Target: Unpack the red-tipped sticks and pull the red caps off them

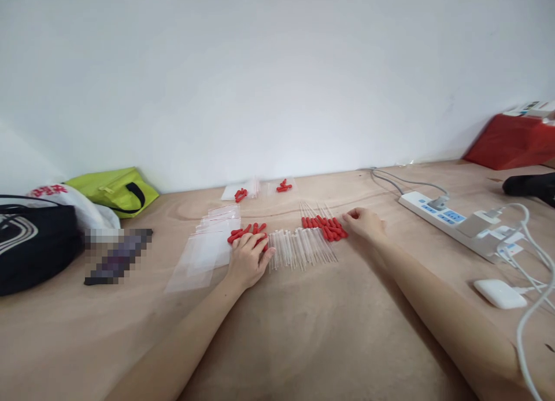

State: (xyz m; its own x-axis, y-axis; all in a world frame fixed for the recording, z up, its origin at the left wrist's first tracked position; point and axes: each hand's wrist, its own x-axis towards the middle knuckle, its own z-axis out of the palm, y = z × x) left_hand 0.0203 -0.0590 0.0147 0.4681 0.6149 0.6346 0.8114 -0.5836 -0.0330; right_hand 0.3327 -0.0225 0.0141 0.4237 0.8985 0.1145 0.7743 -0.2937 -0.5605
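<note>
My left hand (pixel 251 255) lies over a pile of red rubber bulbs (pixel 247 230), its fingers stretched across them and the thumb apart. Just right of it, a row of clear thin glass droppers (pixel 299 248) lies side by side on the table. Beyond the row's right end is a group of droppers fitted with red bulbs (pixel 325 225), their glass tips pointing toward the wall. My right hand (pixel 363 222) is beside this group with thumb and fingers curled together; whether anything is between them is too small to tell.
Clear zip bags (pixel 203 245) overlap at left; behind are small bags with red bulbs (pixel 284 186). A phone-like dark object (pixel 119 256), black bag (pixel 34 245) and lime-green bag (pixel 117 187) stand left. A power strip (pixel 451 222), cables and white charger (pixel 500 294) lie right.
</note>
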